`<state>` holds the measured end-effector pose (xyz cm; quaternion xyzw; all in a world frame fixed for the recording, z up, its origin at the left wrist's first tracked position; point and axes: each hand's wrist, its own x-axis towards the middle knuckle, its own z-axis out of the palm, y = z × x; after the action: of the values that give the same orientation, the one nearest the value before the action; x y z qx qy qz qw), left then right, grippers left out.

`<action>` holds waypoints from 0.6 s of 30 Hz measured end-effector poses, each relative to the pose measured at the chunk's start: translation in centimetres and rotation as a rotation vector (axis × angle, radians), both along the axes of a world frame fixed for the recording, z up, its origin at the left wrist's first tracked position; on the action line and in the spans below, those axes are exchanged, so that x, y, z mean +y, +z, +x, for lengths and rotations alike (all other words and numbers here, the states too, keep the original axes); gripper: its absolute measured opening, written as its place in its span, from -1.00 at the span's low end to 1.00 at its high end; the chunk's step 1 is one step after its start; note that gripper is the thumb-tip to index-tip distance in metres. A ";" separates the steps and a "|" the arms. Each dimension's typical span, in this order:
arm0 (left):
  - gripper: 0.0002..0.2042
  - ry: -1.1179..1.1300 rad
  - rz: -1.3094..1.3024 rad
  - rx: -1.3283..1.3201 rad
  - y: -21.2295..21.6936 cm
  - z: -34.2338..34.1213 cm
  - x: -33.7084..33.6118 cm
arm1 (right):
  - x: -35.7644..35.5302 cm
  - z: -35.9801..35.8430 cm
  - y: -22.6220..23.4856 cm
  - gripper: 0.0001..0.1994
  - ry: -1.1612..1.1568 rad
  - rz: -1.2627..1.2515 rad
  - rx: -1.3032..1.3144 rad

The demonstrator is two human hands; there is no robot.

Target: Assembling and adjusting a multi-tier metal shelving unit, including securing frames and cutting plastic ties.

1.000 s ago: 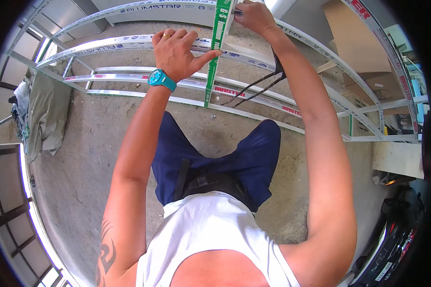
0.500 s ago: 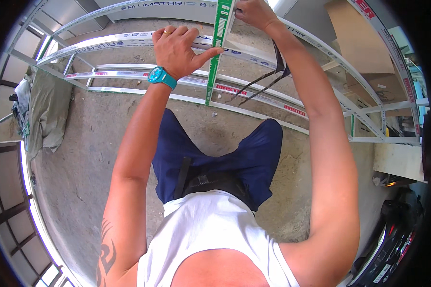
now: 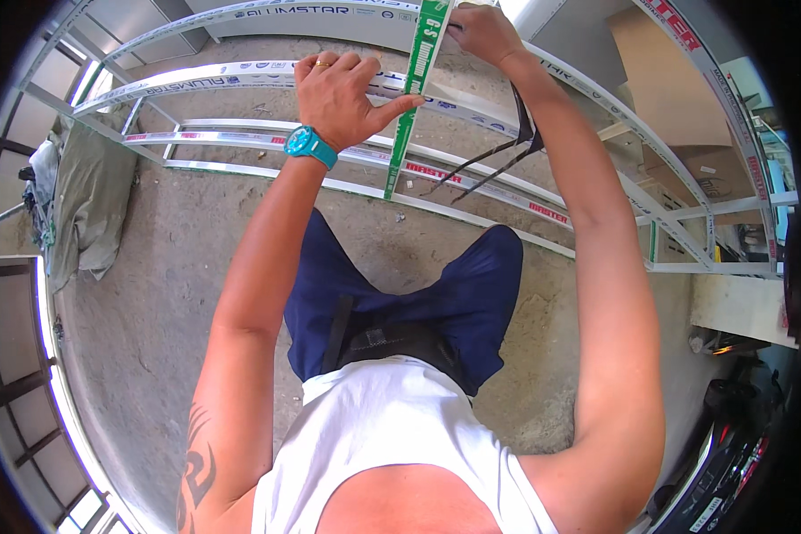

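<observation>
A frame of aluminium bars stands in front of me. My left hand [image 3: 340, 102], with a turquoise watch [image 3: 304, 146] at the wrist, curls its fingers over a horizontal aluminium bar [image 3: 182, 83]. Its thumb stretches to the green-faced upright [image 3: 408, 107] that crosses the bars. On the right side of the upright's top, my right hand [image 3: 488, 36] is closed with bent fingers. What it grips there is hidden or too small to make out. Dark thin straps [image 3: 497, 149] hang down beside my right forearm.
Lower rails [image 3: 240, 171] of the frame run just beyond my knees. Cardboard [image 3: 672, 80] leans at the far right. Grey-green cloth [image 3: 93, 200] drapes at the left. A black vehicle-like object [image 3: 730, 445] stands at the lower right, on the concrete floor [image 3: 169, 356].
The frame and both hands sit slightly further right in the picture. My right hand has turned a little beside the upright. My left hand keeps its place on the bar.
</observation>
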<state>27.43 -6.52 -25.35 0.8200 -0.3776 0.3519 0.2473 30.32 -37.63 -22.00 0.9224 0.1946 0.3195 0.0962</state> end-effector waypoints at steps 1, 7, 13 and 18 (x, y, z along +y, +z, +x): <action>-0.24 -0.004 -0.008 -0.002 0.0 0.0 0.0 | 0.1 0.1 -0.1 -0.85 -0.014 -0.013 -0.010; -0.24 -0.013 -0.052 -0.043 -0.2 0.3 -0.2 | 0.3 -0.2 -0.3 -0.88 -0.082 -0.099 -0.082; -0.25 0.007 -0.028 -0.055 -0.3 0.4 0.2 | 1.5 -1.1 -0.7 -0.94 -0.102 -0.132 -0.112; -0.25 -0.015 -0.042 -0.032 -0.4 0.3 -0.2 | 0.9 -1.0 -1.5 -0.92 -0.238 -0.305 -0.059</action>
<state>27.68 -6.74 -25.76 0.8061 -0.3802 0.3708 0.2612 29.34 -36.73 -23.47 0.9039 0.1274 0.2996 0.2776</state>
